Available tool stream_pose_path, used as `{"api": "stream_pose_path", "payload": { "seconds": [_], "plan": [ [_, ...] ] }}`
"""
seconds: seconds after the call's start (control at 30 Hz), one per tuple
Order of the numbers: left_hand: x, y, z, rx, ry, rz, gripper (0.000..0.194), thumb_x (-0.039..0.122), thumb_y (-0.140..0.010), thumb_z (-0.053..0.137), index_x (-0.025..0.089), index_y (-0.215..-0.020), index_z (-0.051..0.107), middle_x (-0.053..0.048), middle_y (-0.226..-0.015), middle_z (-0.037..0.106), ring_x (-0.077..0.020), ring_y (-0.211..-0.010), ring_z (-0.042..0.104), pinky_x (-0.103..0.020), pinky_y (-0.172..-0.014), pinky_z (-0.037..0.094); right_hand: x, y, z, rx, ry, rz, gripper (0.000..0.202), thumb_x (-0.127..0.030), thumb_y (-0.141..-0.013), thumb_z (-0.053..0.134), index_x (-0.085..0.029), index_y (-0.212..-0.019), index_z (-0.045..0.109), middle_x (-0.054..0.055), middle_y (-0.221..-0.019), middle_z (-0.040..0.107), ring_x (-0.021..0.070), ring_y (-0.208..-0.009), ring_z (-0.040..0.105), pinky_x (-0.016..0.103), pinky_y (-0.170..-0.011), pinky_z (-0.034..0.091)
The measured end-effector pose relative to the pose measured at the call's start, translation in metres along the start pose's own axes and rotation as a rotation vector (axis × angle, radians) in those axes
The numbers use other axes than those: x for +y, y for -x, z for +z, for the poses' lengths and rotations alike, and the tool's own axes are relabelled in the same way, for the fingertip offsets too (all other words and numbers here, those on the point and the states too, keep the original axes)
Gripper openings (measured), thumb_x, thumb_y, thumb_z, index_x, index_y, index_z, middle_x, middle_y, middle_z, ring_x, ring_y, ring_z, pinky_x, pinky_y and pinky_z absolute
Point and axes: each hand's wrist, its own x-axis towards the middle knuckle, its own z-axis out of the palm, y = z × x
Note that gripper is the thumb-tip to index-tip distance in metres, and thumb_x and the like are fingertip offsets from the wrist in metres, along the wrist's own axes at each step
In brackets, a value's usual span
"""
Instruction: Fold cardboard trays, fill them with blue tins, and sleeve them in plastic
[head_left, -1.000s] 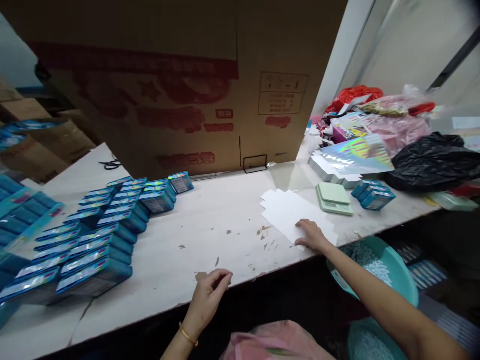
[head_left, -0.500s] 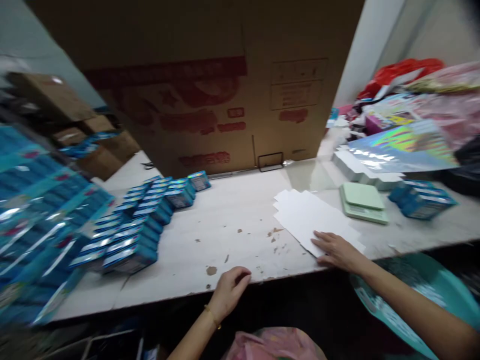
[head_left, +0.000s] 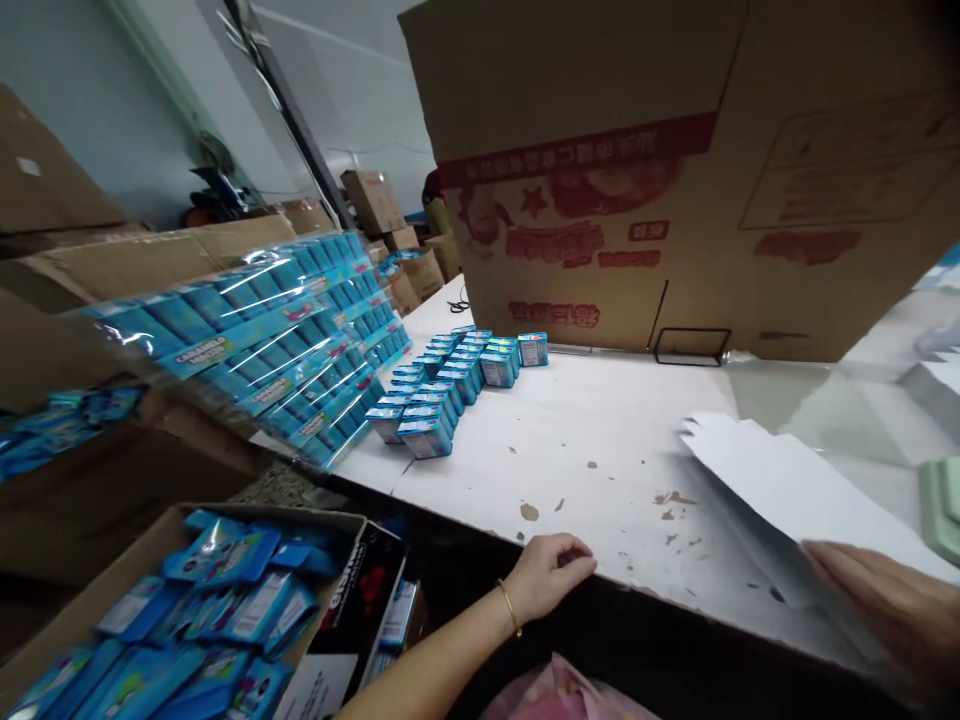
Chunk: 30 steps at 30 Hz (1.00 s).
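Note:
My left hand (head_left: 551, 575), with a gold bracelet at the wrist, rests at the table's front edge. Its fingers are curled together and nothing shows in them. At the right, my right hand (head_left: 889, 600), blurred by motion, grips the near edge of a white sheet stack (head_left: 795, 475) that is tilted up off the table. Rows of small blue boxes (head_left: 427, 430) stand on the white table (head_left: 570, 430), left of the middle and beyond my left hand.
A big cardboard box (head_left: 585, 90) stands at the table's back. Wrapped blue packs (head_left: 247, 330) lean at the left. Below them, an open carton (head_left: 169, 525) holds blue packets. A green scale (head_left: 941, 505) is at the right edge.
The view has swung left, bringing the open carton into sight. My right hand has raised the near side of the white stack off the table. My left hand stays at the table edge.

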Motion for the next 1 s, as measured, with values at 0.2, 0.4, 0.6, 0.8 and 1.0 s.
{"api": "stream_pose_path", "payload": {
  "seconds": [0.2, 0.4, 0.6, 0.8, 1.0],
  "plan": [
    [0.011, -0.009, 0.010, -0.001, 0.782, -0.211, 0.056, 0.055, -0.070, 0.049, 0.016, -0.110, 0.047, -0.011, -0.097, 0.059, -0.0161, -0.076, 0.058, -0.028, -0.060, 0.048, -0.189, -0.070, 0.058, -0.255, 0.091, -0.185, 0.025, -0.018, -0.081, 0.037, -0.022, -0.076, 0.061, 0.006, -0.070, 0.064, 0.0159, -0.061, 0.059, 0.026, -0.051, 0.045],
    [-0.028, -0.019, -0.053, 0.299, 0.405, -0.330, 0.033, 0.033, -0.071, 0.053, 0.011, -0.095, 0.051, -0.005, -0.077, 0.060, -0.0083, -0.053, 0.055, -0.022, -0.050, 0.045, -0.205, -0.045, 0.113, -0.418, -0.104, -0.454, 0.075, -0.039, -0.067, 0.058, -0.022, -0.134, 0.026, 0.007, -0.134, 0.037, 0.0292, -0.120, 0.036, 0.045, -0.092, 0.037],
    [-0.048, 0.001, -0.091, 0.461, 0.030, -0.171, 0.050, 0.032, -0.064, 0.063, 0.016, -0.110, 0.051, -0.010, -0.097, 0.059, -0.0197, -0.089, 0.057, -0.035, -0.079, 0.045, -0.152, -0.026, 0.144, -0.323, -0.020, -0.531, 0.056, -0.013, -0.075, 0.045, -0.029, -0.128, 0.036, 0.004, -0.127, 0.047, 0.0236, -0.115, 0.044, 0.043, -0.090, 0.040],
    [-0.067, 0.024, -0.096, 0.111, -0.678, 0.345, 0.058, 0.039, -0.062, 0.066, 0.026, -0.117, 0.049, -0.008, -0.126, 0.048, -0.0253, -0.121, 0.035, -0.045, -0.099, 0.029, -0.160, -0.043, 0.129, -0.455, -0.163, -0.371, 0.037, -0.017, -0.084, 0.038, -0.027, -0.118, 0.049, 0.004, -0.119, 0.054, 0.0192, -0.113, 0.046, 0.042, -0.093, 0.039],
    [-0.077, 0.011, -0.083, 0.249, -0.797, 0.449, 0.029, 0.015, -0.079, 0.042, 0.025, -0.099, 0.061, -0.004, -0.112, 0.059, -0.0187, -0.110, 0.047, -0.043, -0.096, 0.032, -0.159, -0.046, 0.121, -0.526, -0.143, -0.346, 0.034, -0.019, -0.086, 0.038, -0.023, -0.117, 0.050, 0.004, -0.121, 0.052, 0.0198, -0.116, 0.043, 0.042, -0.096, 0.035]
  ]
}}
